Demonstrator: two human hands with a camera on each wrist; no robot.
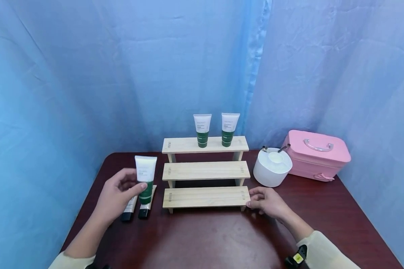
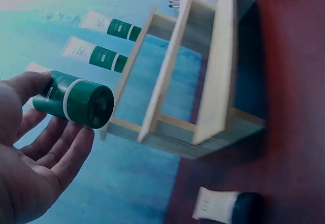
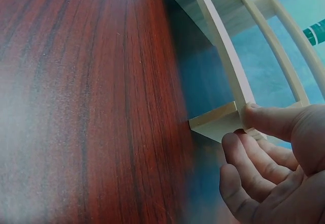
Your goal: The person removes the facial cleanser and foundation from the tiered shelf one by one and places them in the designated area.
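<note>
My left hand (image 1: 116,194) grips a white and green squeeze tube (image 1: 146,170) between thumb and fingers, its green cap pointing down, left of a three-step wooden display rack (image 1: 205,170). In the left wrist view the tube's cap end (image 2: 96,104) faces the camera. My right hand (image 1: 267,201) pinches the right end of the rack's lowest step; in the right wrist view the thumb (image 3: 269,120) lies on the board's edge with the fingers curled beneath. Two matching tubes, a left one (image 1: 202,129) and a right one (image 1: 229,129), stand cap-down on the top step.
Two tubes with black caps, one on the left (image 1: 129,207) and one nearer the rack (image 1: 144,210), lie beneath my left hand. Right of the rack stand a white round container (image 1: 271,173) and a pink case (image 1: 318,153) with a handle. Blue curtains (image 1: 175,67) hang behind the dark red table (image 1: 202,239).
</note>
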